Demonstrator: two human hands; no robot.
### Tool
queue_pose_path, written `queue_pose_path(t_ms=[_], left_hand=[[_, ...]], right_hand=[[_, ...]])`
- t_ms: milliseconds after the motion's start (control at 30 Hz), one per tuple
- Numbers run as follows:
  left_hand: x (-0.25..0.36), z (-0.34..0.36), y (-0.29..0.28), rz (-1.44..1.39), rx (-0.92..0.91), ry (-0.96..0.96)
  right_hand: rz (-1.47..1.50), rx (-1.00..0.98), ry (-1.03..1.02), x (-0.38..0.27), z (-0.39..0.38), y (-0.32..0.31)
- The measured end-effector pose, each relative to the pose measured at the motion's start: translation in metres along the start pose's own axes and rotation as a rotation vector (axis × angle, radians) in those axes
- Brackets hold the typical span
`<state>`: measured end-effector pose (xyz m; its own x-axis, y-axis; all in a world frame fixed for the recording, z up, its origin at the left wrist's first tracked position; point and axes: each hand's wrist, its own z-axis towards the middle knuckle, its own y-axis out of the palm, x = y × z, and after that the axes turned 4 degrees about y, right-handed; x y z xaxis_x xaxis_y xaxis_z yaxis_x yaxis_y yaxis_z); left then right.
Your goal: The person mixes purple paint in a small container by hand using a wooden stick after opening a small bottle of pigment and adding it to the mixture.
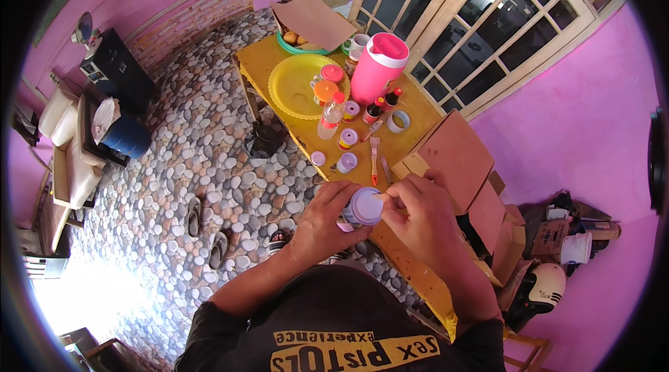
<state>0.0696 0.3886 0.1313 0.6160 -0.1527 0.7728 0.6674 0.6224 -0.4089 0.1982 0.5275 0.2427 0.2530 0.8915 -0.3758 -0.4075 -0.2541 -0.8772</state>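
Note:
My left hand (322, 222) is wrapped round a small tub with a pale lavender lid (366, 206), held over the near end of the yellow table. At the lid's right edge, my right hand (424, 210) pinches its thumb and finger together. A thin, pale yellowish bit shows at those fingertips, too small to name. Just beyond my hands lie a flat paintbrush (375, 156) with a red-tipped handle, a small lavender-topped pot (347, 161) and a loose lavender cap (318, 158). Two similar pots (348, 138) stand farther back.
On the yellow table (426, 101) stand a tape roll (398, 121), a clear bottle (330, 119), dark red-labelled bottles, a pink jug (380, 69) and a yellow tray (279, 86). An open cardboard box (456, 156) sits at right. Sandals (218, 250) lie on the pebble-patterned floor.

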Motion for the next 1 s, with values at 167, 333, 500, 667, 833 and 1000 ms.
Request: queue_pose_path(t_ms=[167, 333, 500, 667, 833, 1000], left_hand=[[0.000, 0.000, 0.000, 0.002, -0.001, 0.015], [0.002, 0.000, -0.002, -0.006, -0.019, -0.015], [0.004, 0.002, -0.001, -0.018, -0.006, 0.007], [0.004, 0.002, -0.002, -0.002, 0.004, 0.004], [0.005, 0.005, -0.003, -0.007, 0.004, 0.000], [0.008, 0.008, -0.004, 0.001, 0.012, 0.011]], right_hand=[[0.028, -0.066, 0.025, -0.003, -0.004, -0.008], [0.153, -0.128, 0.116, -0.006, -0.005, -0.002], [0.294, 0.006, 0.326, -0.007, -0.009, -0.004], [0.306, 0.030, 0.337, -0.003, -0.011, -0.020], [0.235, 0.133, 0.310, -0.018, -0.009, -0.044], [0.190, 0.194, 0.217, -0.026, -0.007, -0.061]])
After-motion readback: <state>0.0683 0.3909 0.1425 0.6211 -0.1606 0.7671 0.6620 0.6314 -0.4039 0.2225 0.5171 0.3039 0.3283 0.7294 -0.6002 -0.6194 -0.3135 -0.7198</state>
